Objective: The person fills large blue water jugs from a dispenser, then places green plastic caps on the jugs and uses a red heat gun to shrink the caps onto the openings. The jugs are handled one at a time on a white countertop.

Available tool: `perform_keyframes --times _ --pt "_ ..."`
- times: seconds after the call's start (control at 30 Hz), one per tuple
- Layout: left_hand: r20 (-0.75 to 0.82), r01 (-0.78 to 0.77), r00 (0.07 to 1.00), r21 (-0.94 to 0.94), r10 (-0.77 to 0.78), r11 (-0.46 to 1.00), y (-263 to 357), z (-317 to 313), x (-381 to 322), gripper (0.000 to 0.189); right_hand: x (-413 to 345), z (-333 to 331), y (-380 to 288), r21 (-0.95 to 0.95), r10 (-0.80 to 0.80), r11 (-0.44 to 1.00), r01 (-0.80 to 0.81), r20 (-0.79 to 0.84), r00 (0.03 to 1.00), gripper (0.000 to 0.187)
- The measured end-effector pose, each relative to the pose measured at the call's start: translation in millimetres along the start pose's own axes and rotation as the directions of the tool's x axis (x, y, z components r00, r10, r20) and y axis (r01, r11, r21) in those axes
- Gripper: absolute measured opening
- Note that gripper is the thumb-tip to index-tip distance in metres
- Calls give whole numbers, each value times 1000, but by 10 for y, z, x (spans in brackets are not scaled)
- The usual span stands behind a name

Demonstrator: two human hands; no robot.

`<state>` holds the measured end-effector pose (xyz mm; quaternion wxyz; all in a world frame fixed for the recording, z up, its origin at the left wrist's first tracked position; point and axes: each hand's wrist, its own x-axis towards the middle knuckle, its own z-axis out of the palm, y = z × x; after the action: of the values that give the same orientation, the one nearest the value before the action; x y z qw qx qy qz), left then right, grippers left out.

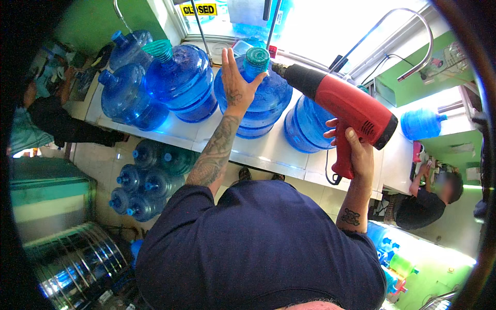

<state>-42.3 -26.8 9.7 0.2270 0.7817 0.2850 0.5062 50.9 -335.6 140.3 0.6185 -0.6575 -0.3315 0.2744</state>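
Note:
My right hand (361, 153) grips the handle of a red heat gun (348, 102), its metal nozzle pointing left toward a bottle neck. That neck wears a green plastic seal (257, 58) and belongs to a large blue water bottle (267, 97) standing on the white counter. Fingers straight and thumb spread, my left hand (240, 87) is held at the near left side of this neck; whether the thumb touches it I cannot tell. To the left, another blue bottle (184, 85) carries a flared green plastic sleeve (159, 50) over its neck. A further blue bottle (310, 126) stands partly behind the heat gun.
More blue bottles (130, 97) stand at the white tiled counter's (271, 161) left end. Several bottles (149, 184) are grouped on the floor below. Curved metal spouts (426, 35) rise near the window. One person (422, 205) is at right; another person's dark-clothed leg (73, 124) shows at left.

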Motion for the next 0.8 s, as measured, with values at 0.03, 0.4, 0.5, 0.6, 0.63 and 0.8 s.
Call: perform_keyframes --times 0.03,0.4,0.5,0.6,0.63,0.8 --pt "-1 -12 1000 14 12 1000 -13 4 -10 112 1 -5 9 0 3 1000 -3 -1 1000 64" --pt "115 16 993 -345 25 938 154 -197 -224 79 83 7 505 101 48 994 -51 26 998 64" --pt "118 151 987 -497 -106 855 168 -195 -230 68 56 2 680 136 82 986 -92 78 994 61" --pt "77 178 984 -440 -160 880 192 16 -179 58 -12 -46 730 155 159 974 -168 66 985 52" --pt "55 59 998 -324 -44 944 198 116 -106 55 -49 -68 722 187 203 959 -213 70 977 43" --pt "290 283 947 -538 -141 794 209 197 482 53 -18 -75 644 214 86 972 -92 37 996 34"
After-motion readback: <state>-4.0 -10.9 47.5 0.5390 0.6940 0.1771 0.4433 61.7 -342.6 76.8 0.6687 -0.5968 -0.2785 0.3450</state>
